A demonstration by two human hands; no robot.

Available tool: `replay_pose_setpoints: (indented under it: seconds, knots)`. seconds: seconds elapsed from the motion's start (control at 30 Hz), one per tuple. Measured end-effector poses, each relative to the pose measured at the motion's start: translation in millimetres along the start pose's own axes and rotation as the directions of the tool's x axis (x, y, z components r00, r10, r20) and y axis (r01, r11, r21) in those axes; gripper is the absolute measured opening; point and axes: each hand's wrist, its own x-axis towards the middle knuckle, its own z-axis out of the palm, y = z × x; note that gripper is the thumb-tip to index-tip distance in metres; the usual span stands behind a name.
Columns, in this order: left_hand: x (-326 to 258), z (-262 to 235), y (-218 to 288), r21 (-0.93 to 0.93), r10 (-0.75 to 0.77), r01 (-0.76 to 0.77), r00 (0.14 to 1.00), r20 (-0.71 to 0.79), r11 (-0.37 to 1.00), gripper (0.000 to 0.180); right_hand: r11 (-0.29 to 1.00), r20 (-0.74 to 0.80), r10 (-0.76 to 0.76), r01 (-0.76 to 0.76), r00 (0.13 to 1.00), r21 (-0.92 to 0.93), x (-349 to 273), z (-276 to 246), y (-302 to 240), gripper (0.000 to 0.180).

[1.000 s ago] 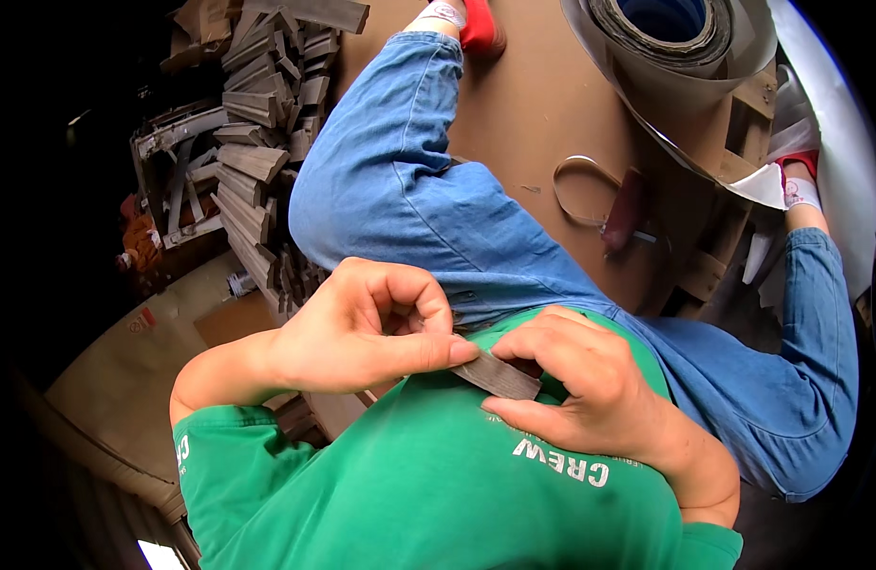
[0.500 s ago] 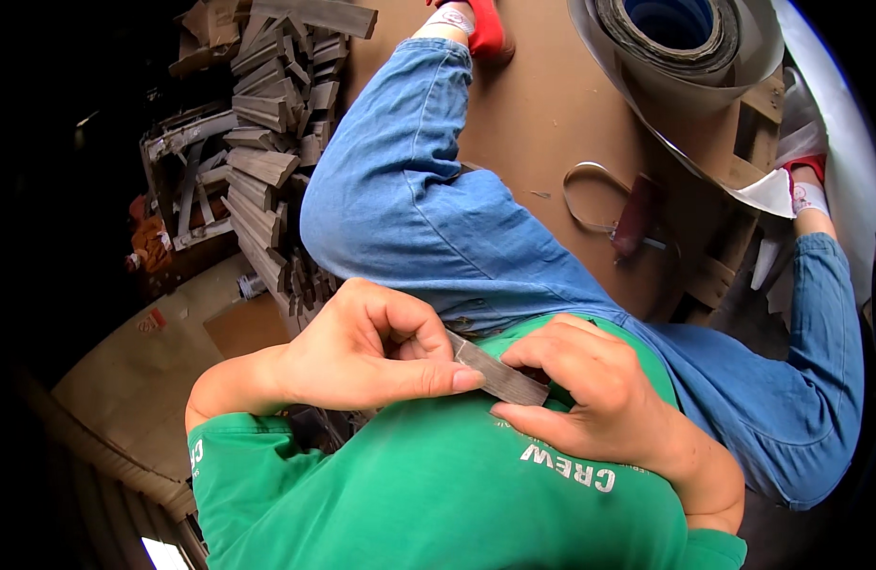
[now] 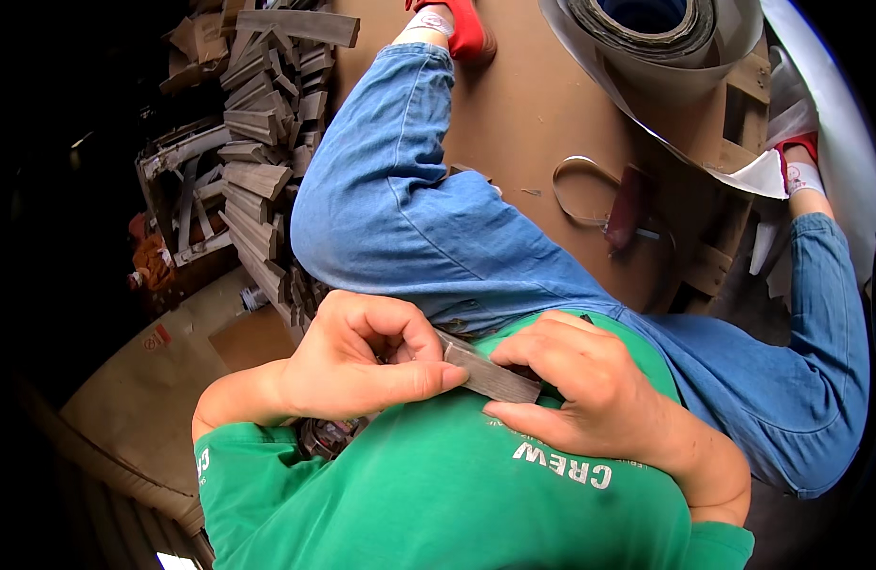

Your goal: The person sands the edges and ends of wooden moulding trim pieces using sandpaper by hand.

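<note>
A short, grey wood-grain strip of moulding [image 3: 499, 378] is held in front of my green shirt, slanting down to the right. My left hand [image 3: 367, 356] pinches its left end between the thumb and curled fingers; a thin pale line crosses the strip close to that thumb. At the other end, my right hand [image 3: 590, 380] has its forefinger above the strip and its thumb below, gripping it. The left hand's fingers hide part of the strip.
Many grey moulding pieces [image 3: 257, 180] lie stacked at the left, beside a metal frame [image 3: 186, 195]. A large roll of sheet material [image 3: 647, 38] stands at the far right. A dark red tool [image 3: 628, 209] with a looped strap lies on the brown board [image 3: 514, 114]. Pallet wood [image 3: 708, 271] lies beyond.
The whole view has shifted slightly, the surroundings moving left and a little up. Both hands keep hold of the moulding strip, with hardly any change in grip.
</note>
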Motion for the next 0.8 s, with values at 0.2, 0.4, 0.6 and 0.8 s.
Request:
replay_pose_setpoints:
  seconds: [0.2, 0.4, 0.6, 0.8]
  knots:
    - [1, 0, -6, -0.013, 0.156, -0.155, 0.988, 0.015, 0.988, 0.015, 1.0, 0.008, 0.023, -0.023, 1.0, 0.006, 1, -1, -2, 0.042]
    - [0, -1, -6, -0.051, 0.098, -0.098, 0.995, -0.001, 0.994, 0.016, 0.999, 0.005, 0.012, -0.012, 1.0, 0.031, 0, -1, -1, 0.041]
    - [2, 0, -7, -0.075, 0.102, -0.104, 0.995, -0.02, 0.992, 0.016, 0.998, -0.008, -0.057, 0.057, 0.998, 0.025, 0, -1, 2, 0.038]
    - [3, -2, -13, -0.081, 0.109, -0.111, 0.994, -0.024, 0.991, 0.016, 0.997, 0.001, -0.077, 0.077, 0.997, 0.002, 0, -1, 3, 0.04]
